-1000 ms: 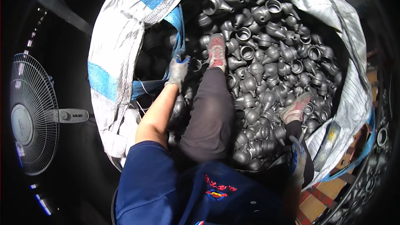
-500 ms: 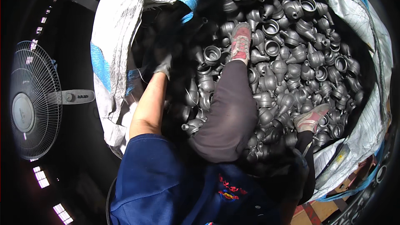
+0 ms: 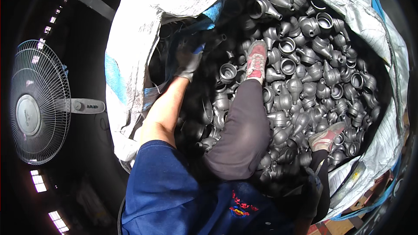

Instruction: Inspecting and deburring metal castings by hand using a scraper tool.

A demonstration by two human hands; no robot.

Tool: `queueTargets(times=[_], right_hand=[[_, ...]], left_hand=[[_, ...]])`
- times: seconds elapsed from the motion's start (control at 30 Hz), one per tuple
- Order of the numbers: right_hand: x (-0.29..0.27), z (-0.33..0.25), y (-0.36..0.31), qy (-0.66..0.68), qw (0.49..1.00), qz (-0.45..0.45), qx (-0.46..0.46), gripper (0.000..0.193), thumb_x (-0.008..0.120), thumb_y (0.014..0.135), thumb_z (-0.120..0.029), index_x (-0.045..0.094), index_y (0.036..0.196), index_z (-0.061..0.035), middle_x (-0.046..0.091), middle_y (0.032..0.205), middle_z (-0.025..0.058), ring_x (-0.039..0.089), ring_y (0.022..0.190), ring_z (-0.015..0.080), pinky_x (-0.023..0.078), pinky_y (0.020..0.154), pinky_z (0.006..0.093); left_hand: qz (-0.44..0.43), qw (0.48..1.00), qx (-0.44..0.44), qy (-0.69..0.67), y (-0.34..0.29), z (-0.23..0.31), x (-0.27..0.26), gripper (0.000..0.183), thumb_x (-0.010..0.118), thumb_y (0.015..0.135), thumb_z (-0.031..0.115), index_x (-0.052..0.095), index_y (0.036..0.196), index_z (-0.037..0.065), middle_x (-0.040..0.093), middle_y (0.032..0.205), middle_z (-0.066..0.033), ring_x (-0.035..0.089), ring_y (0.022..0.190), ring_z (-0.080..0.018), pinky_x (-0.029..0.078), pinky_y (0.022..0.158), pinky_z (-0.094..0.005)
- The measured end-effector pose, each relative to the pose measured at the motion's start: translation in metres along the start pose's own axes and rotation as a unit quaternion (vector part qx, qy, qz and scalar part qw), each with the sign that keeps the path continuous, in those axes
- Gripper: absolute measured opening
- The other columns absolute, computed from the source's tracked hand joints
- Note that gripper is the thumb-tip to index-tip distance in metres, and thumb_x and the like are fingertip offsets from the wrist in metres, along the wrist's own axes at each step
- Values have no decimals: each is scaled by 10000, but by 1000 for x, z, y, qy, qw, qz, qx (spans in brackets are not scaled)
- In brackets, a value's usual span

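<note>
My left hand, in a pale grey work glove, reaches into the shadow inside the left wall of a large woven bag. Its fingers look stretched out and apart, though they are dim. I make out nothing held in them. Dark blue bag material and a small bright blue patch lie close by the fingers. Around and beyond the hand are many dark grey, rounded castings with narrow necks and ring-shaped openings, heaped in the bag. My right hand is not visible.
My two feet in red-and-grey shoes stand on the heaped castings, one forward and one to the right. A pedestal fan stands outside the bag at left. Brown and red boards lie beyond the bag's lower right rim.
My left hand has come forward and a little right within the shaded part of the bag, and its glove shows more clearly. The whole view has shifted slightly; my feet stay on the castings.
</note>
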State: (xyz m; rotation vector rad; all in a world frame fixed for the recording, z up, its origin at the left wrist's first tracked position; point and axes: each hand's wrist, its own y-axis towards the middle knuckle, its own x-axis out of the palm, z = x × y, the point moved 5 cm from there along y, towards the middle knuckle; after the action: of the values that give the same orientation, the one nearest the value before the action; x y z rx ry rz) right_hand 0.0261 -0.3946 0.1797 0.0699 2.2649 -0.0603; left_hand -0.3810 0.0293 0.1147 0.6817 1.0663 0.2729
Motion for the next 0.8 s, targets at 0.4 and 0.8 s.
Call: queueTargets(times=[0.4, 0.8], right_hand=[[3, 7, -6, 57, 996, 27, 65, 235, 422, 881, -54, 563, 1057, 9, 594, 1055, 182, 558, 1016, 347, 436, 878, 395], [4, 22, -18, -2, 998, 36, -45, 181, 440, 896, -82, 567, 986, 11, 586, 1038, 230, 591, 950, 351, 468, 836, 399]], left_hand=[[-123, 985, -104, -54, 11, -7, 18, 325, 657, 790, 338, 652, 991, 83, 662, 875, -110, 633, 838, -238, 482, 724, -325], [-76, 877, -364, -305, 3, -10, 32, 315, 547, 858, 228, 610, 1056, -9, 625, 1020, -117, 566, 913, -158, 442, 827, -304]])
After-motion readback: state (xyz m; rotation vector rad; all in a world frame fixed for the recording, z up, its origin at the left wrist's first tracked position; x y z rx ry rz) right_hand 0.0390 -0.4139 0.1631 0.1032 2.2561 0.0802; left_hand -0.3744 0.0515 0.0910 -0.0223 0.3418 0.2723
